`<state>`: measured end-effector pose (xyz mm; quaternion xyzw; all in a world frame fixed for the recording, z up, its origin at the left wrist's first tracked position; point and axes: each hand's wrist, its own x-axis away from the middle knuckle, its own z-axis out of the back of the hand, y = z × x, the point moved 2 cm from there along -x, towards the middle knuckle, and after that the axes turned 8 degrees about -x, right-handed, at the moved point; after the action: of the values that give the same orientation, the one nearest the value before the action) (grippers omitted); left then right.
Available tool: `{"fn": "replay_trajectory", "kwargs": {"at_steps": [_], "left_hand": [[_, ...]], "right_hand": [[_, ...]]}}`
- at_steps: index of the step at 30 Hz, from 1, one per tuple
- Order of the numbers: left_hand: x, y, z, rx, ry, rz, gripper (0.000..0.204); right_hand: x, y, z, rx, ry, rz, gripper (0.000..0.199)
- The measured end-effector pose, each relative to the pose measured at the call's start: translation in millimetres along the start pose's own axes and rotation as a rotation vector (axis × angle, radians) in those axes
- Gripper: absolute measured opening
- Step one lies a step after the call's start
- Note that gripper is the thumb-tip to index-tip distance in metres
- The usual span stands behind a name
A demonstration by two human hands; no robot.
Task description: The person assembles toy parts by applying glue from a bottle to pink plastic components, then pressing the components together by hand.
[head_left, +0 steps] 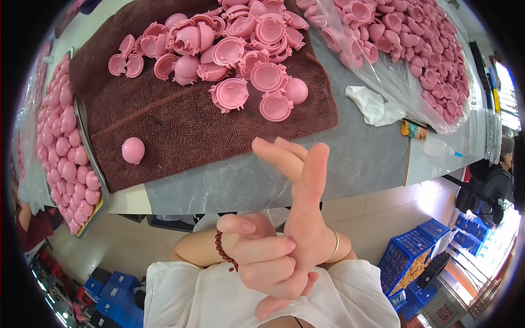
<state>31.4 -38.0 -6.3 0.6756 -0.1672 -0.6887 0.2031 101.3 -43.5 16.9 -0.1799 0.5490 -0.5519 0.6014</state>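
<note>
Both hands meet in front of my white shirt, off the table. My left hand (262,259), with a dark red bead bracelet (220,247) at its wrist, has its fingers curled against the palm side of my right hand (309,218). Stretched fingers of my right hand point up toward the table edge, and nothing is held in them; a thin bangle (335,240) rings that wrist. Beyond, a brown towel (180,153) carries a heap of pink plastic half-shells (228,51). One closed pink ball (133,150) sits apart at the towel's left.
A tray (82,210) of pink balls stands at left. A clear bag (383,90) of pink shells lies at the back right, near a white cloth (373,106), a yellow-green item (414,130) and a small bottle (439,148). Blue crates (402,257) are on the floor.
</note>
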Motion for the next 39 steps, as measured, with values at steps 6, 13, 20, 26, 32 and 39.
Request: {"fn": "replay_trajectory", "kwargs": {"at_steps": [6, 13, 20, 26, 32, 39], "left_hand": [[-0.8, -0.6, -8.4, 0.001, 0.171, 0.046, 0.020], [-7.1, -4.6, -3.7, 0.056, 0.035, 0.032, 0.022], [-2.3, -0.8, -4.6, 0.073, -0.035, 0.108, 0.026], [-2.8, 2.7, -7.7, -0.004, 0.140, 0.129, 0.023], [-5.3, -0.2, -4.7, 0.003, 0.178, 0.070, 0.023], [-12.8, -24.6, 14.3, 0.039, 0.020, 0.023, 0.028]], "right_hand": [[0.8, 5.1, -5.6, 0.085, 0.009, 0.041, 0.076], [0.5, 4.2, -3.0, 0.057, -0.055, 0.029, 0.072], [0.8, 4.6, 0.2, -0.059, -0.082, 0.022, 0.051], [2.8, -3.7, 1.2, -0.199, -0.058, -0.181, 0.058], [8.5, -11.3, 2.0, -0.760, -0.124, -0.434, 0.106], [0.4, 6.6, 13.4, -1.127, -0.256, -0.323, 0.125]]}}
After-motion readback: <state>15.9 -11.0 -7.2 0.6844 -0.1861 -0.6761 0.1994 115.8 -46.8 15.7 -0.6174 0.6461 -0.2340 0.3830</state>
